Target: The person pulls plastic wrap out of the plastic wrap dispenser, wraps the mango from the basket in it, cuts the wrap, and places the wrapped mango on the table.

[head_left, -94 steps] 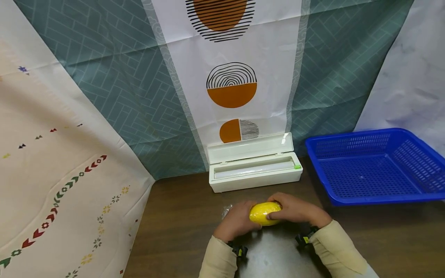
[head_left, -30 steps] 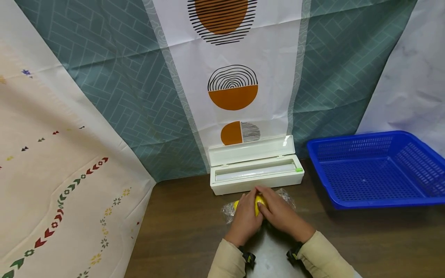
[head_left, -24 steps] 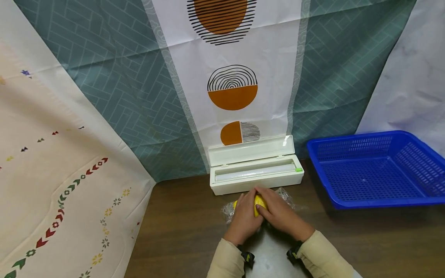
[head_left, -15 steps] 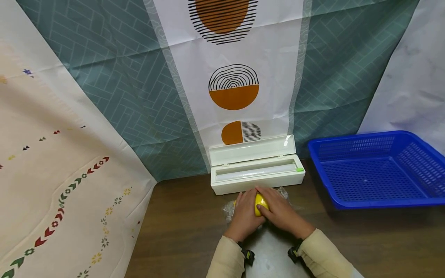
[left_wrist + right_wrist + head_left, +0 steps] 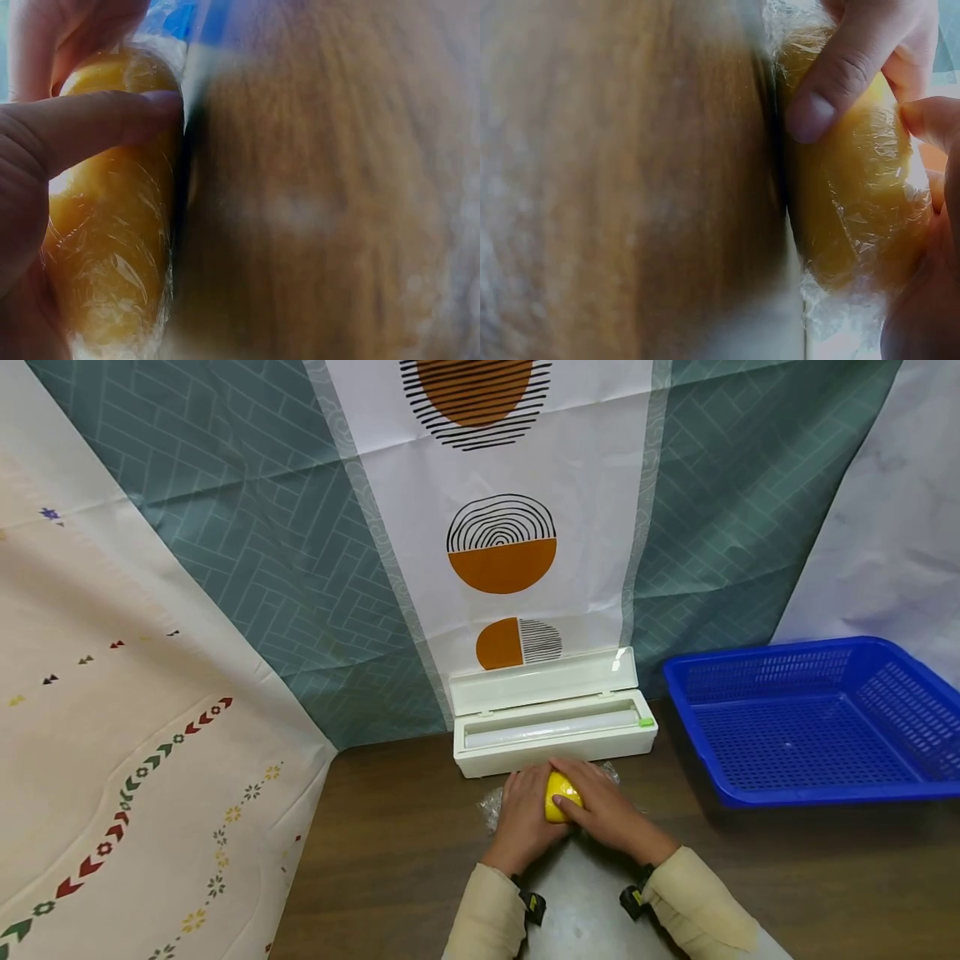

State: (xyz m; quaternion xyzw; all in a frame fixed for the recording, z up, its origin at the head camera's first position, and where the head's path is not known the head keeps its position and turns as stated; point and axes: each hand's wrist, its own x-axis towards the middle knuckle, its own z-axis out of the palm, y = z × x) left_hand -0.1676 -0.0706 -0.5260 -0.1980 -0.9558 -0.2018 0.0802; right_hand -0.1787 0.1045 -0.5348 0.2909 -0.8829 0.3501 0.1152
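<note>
An elongated, smooth yellow fruit (image 5: 562,797) tightly wrapped in cling film lies low over the brown table, between both hands. My left hand (image 5: 523,814) grips its left part, the thumb laid across the film in the left wrist view. From the other side my right hand (image 5: 606,806) holds it, thumb pressed on the near face of the fruit (image 5: 870,195) in the right wrist view. The fingertips of both hands meet over its far side. Crumpled film ends (image 5: 491,808) stick out to the left and right. Most of the fruit is hidden by the hands in the head view.
Just behind the hands stands a white cling film box (image 5: 555,750), lid raised, with a roll (image 5: 551,729) inside and a green tab at its right end. A blue plastic basket (image 5: 813,797) sits at the right. Patterned cloths (image 5: 285,568) hang behind and left.
Since three seconds ago the hands have come together around the fruit, slightly farther back, and a film end shows on the right. Over the last second the hands shift only slightly on it.
</note>
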